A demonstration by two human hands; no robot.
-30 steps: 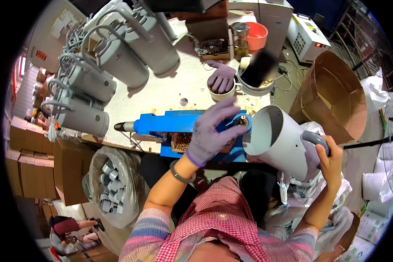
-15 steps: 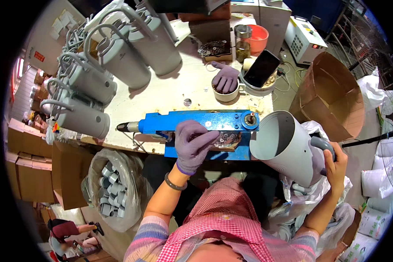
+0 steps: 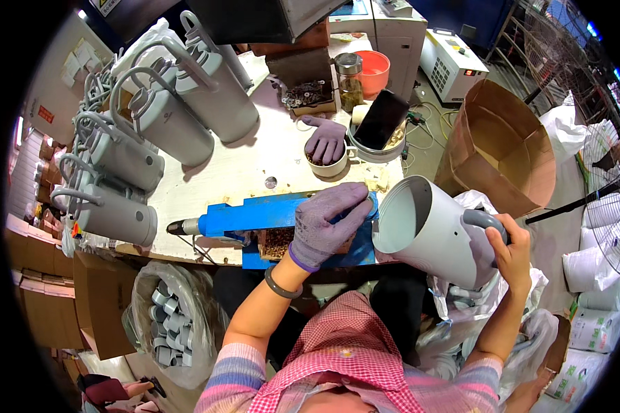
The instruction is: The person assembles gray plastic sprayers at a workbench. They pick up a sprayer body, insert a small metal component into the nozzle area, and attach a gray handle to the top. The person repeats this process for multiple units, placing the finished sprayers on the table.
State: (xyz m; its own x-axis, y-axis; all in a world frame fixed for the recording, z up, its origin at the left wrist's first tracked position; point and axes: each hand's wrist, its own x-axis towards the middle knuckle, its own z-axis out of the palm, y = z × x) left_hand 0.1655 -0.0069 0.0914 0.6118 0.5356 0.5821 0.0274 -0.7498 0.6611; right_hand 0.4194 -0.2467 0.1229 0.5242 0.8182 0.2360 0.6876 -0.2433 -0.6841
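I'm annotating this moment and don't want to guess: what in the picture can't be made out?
In the head view:
- What the left hand holds, if anything: hidden by the hand itself.
- The right end of the blue machine: mostly behind that hand.
- The inner far end of the grey vessel: hidden by its own wall.
- What fills the pale cup: mostly covered by the loose glove.
- Most of another person: cut off by the lower edge.

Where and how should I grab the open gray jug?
Probably by the dark handle, coming from the right: it juts out on that side, where the right hand holds it, while the jug's open mouth faces left, toward the blue machine.
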